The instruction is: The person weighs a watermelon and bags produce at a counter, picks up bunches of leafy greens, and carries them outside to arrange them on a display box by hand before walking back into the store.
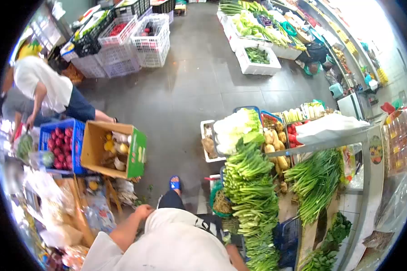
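Note:
My left hand [144,211] hangs by my hip beside my white shirt. It is small and blurred, so how its fingers lie is unclear. On the other side, my right hand [232,251] is low by the long row of leafy green bunches [253,194], mostly hidden by my body. A small pale green piece [227,238] shows right at it; whether the hand grips it, I cannot tell. Close by are a green net bundle of brownish stalks [221,201] and a dark blue crate [287,239].
A cardboard box [95,151] of onion-like produce and a blue crate [80,151] of purple-red onions stand left. Another person [47,86] bends there. White crates [156,43] are stacked at the back. A foam box of greens [276,67] sits ahead. A metal post [368,194] rises right.

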Demonstrator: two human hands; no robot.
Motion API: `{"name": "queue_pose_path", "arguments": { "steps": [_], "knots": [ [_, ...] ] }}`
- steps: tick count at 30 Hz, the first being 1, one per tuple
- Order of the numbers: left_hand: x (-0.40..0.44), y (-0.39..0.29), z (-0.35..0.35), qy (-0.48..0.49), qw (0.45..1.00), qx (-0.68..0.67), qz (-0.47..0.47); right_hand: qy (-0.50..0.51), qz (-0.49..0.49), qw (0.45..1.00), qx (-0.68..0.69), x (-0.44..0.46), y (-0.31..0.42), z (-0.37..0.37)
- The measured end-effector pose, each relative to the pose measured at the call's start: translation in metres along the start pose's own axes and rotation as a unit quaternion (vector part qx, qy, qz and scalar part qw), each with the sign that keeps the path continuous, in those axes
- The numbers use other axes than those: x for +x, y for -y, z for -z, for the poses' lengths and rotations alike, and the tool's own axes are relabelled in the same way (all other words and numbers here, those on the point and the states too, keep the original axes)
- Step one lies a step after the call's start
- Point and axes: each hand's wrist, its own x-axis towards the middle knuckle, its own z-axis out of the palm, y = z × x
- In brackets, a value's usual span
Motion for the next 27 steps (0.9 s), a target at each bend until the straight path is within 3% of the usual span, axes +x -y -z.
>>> {"name": "queue_pose_path", "arguments": {
  "steps": [2,3,4,5,7,10,12,14,15,17,19,21,23,27],
  "knots": [
    [0.03,0.001,0.091,-0.076,0.988,-0.127,0.041,-0.153,0.039,0.987,-0.009,0.014,0.125,0.052],
    [0.054,0.011,0.134,-0.134,0.984,-0.118,0.019,-0.171,0.104,0.974,0.104,-0.003,0.192,0.088],
    [0.082,0.02,0.171,-0.191,0.967,-0.159,0.05,-0.282,0.167,0.94,0.101,0.03,0.22,0.092],
    [0.104,0.022,0.213,-0.227,0.961,-0.153,0.033,-0.38,0.293,0.875,0.064,0.045,0.263,0.113],
    [0.147,0.027,0.277,-0.265,0.908,-0.324,-0.017,-0.217,0.168,0.936,0.219,0.044,0.345,0.153],
    [0.158,-0.037,0.35,-0.271,0.878,-0.392,0.034,-0.201,0.204,0.913,0.289,0.044,0.448,0.193],
    [0.185,-0.054,0.367,-0.229,0.899,-0.372,0.024,-0.21,0.236,0.91,0.269,0.07,0.502,0.209],
    [0.209,-0.063,0.367,-0.216,0.95,-0.224,0.004,-0.194,0.248,0.921,0.23,0.111,0.555,0.226],
    [0.195,-0.092,0.373,-0.201,0.976,-0.087,0.011,-0.188,0.246,0.925,0.219,0.12,0.583,0.241],
    [0.18,-0.141,0.388,-0.097,0.993,0.0,0.07,-0.179,0.28,0.916,0.225,0.144,0.641,0.281],
    [0.198,-0.157,0.393,-0.076,0.995,-0.001,0.063,-0.213,0.285,0.915,0.19,0.154,0.706,0.339],
    [0.229,-0.156,0.392,-0.06,0.996,-0.033,0.065,-0.199,0.329,0.896,0.221,0.175,0.754,0.401],
    [0.265,-0.172,0.406,-0.049,0.994,-0.06,0.073,-0.258,0.343,0.856,0.287,0.173,0.805,0.471],
    [0.365,-0.217,0.446,-0.048,0.992,-0.104,0.053,-0.289,0.32,0.852,0.296,0.207,0.868,0.592]
  ]
}}
